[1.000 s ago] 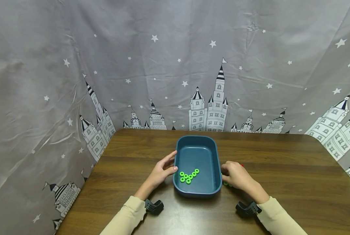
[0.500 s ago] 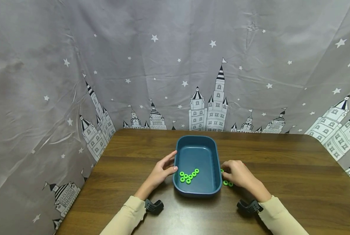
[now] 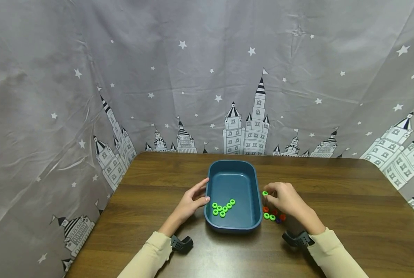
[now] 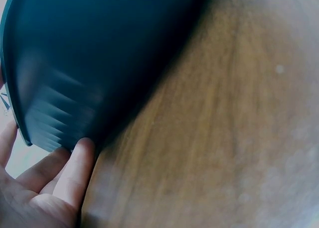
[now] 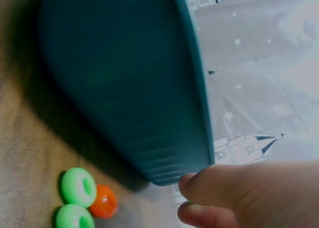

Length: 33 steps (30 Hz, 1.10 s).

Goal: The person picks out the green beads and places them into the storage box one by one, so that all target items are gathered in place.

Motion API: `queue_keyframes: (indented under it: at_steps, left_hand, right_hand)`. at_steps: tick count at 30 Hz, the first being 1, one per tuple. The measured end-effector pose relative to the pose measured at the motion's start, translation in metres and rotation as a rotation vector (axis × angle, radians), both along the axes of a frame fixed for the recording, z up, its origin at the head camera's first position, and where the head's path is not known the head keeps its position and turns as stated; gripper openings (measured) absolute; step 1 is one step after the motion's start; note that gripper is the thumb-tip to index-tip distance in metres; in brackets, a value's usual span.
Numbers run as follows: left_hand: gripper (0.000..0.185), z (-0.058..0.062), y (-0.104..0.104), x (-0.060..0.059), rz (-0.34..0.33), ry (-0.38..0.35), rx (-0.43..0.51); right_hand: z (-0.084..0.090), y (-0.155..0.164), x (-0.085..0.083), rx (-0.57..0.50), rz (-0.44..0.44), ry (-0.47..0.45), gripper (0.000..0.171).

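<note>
A dark blue tray stands mid-table, and several green rings lie in its near half. My left hand rests against the tray's left wall with its fingers straight; in the left wrist view the fingertips touch that wall. Beside the right rim, my right hand pinches one green ring just above the table. Below it lie loose rings: orange, two green, red. The right wrist view shows the fingers, the tray wall, the green rings and the orange ring.
The wooden table is bare to the right and behind the tray. A grey star-and-castle curtain hangs close round the back and sides. A small dark ring lies by the red one.
My right hand has lifted off the pile and moved farther back with a green ring, uncovering the loose rings on the table. The left hand and the tray have not moved.
</note>
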State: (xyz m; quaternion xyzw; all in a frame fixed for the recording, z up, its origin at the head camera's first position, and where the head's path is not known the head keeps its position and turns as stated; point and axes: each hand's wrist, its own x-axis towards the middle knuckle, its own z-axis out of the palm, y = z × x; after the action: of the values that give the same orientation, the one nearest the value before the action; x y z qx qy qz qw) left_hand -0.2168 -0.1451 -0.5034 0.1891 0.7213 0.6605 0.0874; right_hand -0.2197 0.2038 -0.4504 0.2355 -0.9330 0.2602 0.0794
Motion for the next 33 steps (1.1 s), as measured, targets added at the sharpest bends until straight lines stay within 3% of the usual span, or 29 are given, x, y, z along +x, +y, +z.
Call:
queue_keyframes:
  at_steps: [17,33]
  left_hand:
    - [0.067,-0.001,-0.001,0.0,0.002,-0.015,0.012]
    - [0.067,-0.001,0.0,-0.001,0.006,-0.013,0.0]
  right_hand:
    - [0.021,-0.011,0.003,-0.067,0.007,0.053,0.012]
    - [0.031,-0.048,0.007,-0.083,0.074,0.017,0.018]
